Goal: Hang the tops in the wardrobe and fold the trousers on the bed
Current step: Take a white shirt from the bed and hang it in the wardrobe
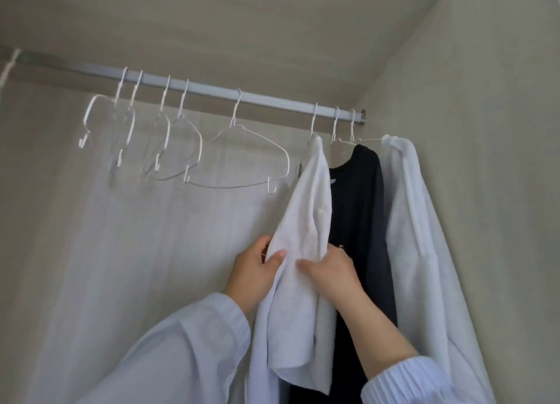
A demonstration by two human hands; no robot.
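Head view, looking up into wardrobe.

Surroundings: grey rail point(212, 89) runs L to R across the wardrobe, sloping down toward R end, where it meets the side wall point(500, 130). Five empty white wire hangers point(242, 161) on L/mid section of rail, bunched unevenly, some turned at angles; the R-most one hangs apart from the other four. Pale curtain-like fabric point(121, 252) hangs behind/below them at the back. Wardrobe top panel point(242, 15) overhead.

Tops: three hung at R end of rail, close together. From L: light grey top point(306, 215), dark navy top point(360, 209), white top point(415, 221) nearest the side wall. Navy top sandwiched between the other two, touching both. Grey top overlaps the navy's L edge, partly covering it. Hooks of all three hangers on rail.

Hands: both raised, forearms angled up from bottom of view, pale blue sleeves point(188, 343) pushed back at wrists. Left hand point(254, 273) on L edge of grey top, thumb on front, fingers behind the cloth: grip grasping the fabric. Right hand point(327, 270) just beside it, thumb pressed on front of same top, fingers tucked behind fold, between grey and navy: grip also grasping the grey top. Hands nearly touching, approx mid-height of the garment.

Trousers, bed: not in view.
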